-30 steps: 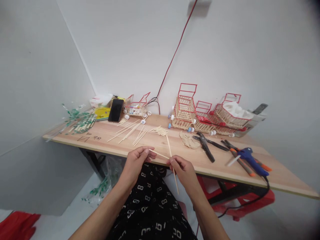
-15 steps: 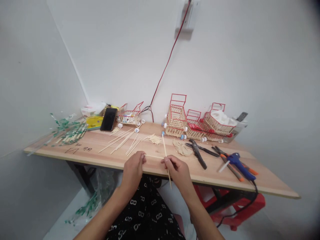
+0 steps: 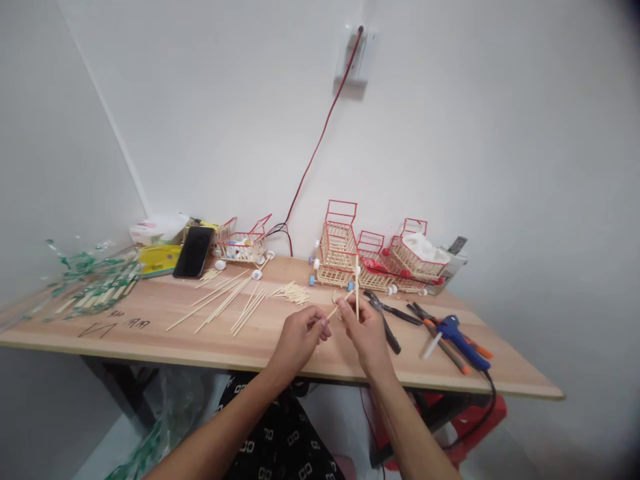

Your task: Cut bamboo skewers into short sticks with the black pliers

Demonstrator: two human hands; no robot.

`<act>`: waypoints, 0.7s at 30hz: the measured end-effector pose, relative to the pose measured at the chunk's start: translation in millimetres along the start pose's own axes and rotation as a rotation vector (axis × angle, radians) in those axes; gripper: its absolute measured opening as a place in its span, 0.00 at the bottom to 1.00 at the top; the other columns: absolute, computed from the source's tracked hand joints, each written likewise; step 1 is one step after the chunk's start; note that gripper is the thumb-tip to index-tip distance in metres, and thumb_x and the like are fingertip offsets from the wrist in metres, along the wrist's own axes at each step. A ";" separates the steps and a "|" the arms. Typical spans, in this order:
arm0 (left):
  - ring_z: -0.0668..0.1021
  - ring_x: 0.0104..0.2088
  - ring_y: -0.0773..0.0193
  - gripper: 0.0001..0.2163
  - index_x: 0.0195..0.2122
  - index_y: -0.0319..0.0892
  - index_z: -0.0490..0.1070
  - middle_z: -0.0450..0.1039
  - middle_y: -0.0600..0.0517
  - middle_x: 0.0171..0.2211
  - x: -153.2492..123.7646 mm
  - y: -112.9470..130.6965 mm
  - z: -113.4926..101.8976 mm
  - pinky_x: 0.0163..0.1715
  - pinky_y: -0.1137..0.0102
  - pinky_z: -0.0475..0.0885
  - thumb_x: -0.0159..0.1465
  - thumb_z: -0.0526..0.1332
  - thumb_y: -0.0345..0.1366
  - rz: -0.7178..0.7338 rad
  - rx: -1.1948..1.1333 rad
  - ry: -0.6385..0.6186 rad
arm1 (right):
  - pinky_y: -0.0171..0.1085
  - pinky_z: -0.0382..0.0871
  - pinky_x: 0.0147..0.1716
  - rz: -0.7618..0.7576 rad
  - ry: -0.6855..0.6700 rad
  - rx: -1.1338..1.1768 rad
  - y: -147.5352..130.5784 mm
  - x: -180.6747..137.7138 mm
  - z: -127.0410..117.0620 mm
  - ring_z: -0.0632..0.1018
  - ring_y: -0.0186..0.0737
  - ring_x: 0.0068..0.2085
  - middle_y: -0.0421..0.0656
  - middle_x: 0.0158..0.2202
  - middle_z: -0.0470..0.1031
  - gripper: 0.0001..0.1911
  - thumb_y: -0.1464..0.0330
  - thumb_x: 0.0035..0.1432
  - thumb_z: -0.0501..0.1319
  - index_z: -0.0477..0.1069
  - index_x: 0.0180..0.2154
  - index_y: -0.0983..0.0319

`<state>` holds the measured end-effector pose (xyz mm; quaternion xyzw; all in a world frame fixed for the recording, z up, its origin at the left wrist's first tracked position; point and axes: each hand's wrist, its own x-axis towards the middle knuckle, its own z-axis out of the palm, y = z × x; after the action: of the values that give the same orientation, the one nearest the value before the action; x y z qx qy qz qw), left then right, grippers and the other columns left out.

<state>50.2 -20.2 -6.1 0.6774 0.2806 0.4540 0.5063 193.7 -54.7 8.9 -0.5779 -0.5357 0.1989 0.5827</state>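
Note:
My left hand [image 3: 300, 339] is closed in a pinch on the near end of a thin wooden stick [image 3: 334, 311] that slants up toward my other hand. Beside it, my right hand [image 3: 369, 337] grips a second wooden stick [image 3: 357, 288], which stands almost upright above the fingers. Both hands are raised over the front of the wooden table [image 3: 170, 343]. Whether the two sticks touch each other is hidden by the right fingers. Several loose sticks [image 3: 220, 310] and a pile of short stick pieces [image 3: 293, 292] lie to the left of my hands.
Miniature stick carts [image 3: 340, 247] with red handles stand along the wall. Pliers [image 3: 397, 310] and a blue glue gun [image 3: 457, 337] lie right. A phone [image 3: 194, 252] leans at the left, near green-and-clear wrapped sticks [image 3: 107, 287]. A red cord [image 3: 320, 137] hangs from the wall socket.
Both hands have risen and moved farther over the table. The right hand's stick has swung more upright, and the left hand's stick now slants upward. The camera view has shifted to the right.

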 end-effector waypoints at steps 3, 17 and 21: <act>0.75 0.29 0.63 0.05 0.32 0.42 0.76 0.77 0.50 0.30 7.4 3.7 -4.9 0.31 0.72 0.67 0.57 0.63 0.36 0.067 0.074 0.073 | 0.33 0.58 0.23 -0.070 0.004 -0.100 -0.9 8.9 1.2 0.64 0.33 0.22 0.35 0.20 0.63 0.17 0.55 0.57 0.59 0.70 0.29 0.62; 0.73 0.24 0.68 0.03 0.28 0.39 0.72 0.72 0.53 0.25 65.9 12.1 -56.0 0.26 0.74 0.67 0.53 0.64 0.33 0.064 0.025 0.199 | 0.32 0.59 0.21 -0.118 -0.151 0.095 -1.2 50.0 39.1 0.66 0.32 0.21 0.38 0.23 0.67 0.19 0.55 0.61 0.55 0.71 0.42 0.63; 0.74 0.24 0.68 0.09 0.28 0.39 0.70 0.72 0.53 0.23 93.5 1.1 -72.3 0.27 0.74 0.69 0.53 0.65 0.39 0.023 -0.070 0.225 | 0.31 0.56 0.20 -0.048 -0.378 0.177 17.8 51.5 52.9 0.62 0.29 0.18 0.34 0.18 0.61 0.24 0.52 0.64 0.50 0.72 0.33 0.65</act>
<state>25.3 89.0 31.3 0.6071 0.3118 0.5424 0.4899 173.3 18.0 0.6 -0.4641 -0.6294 0.3361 0.5249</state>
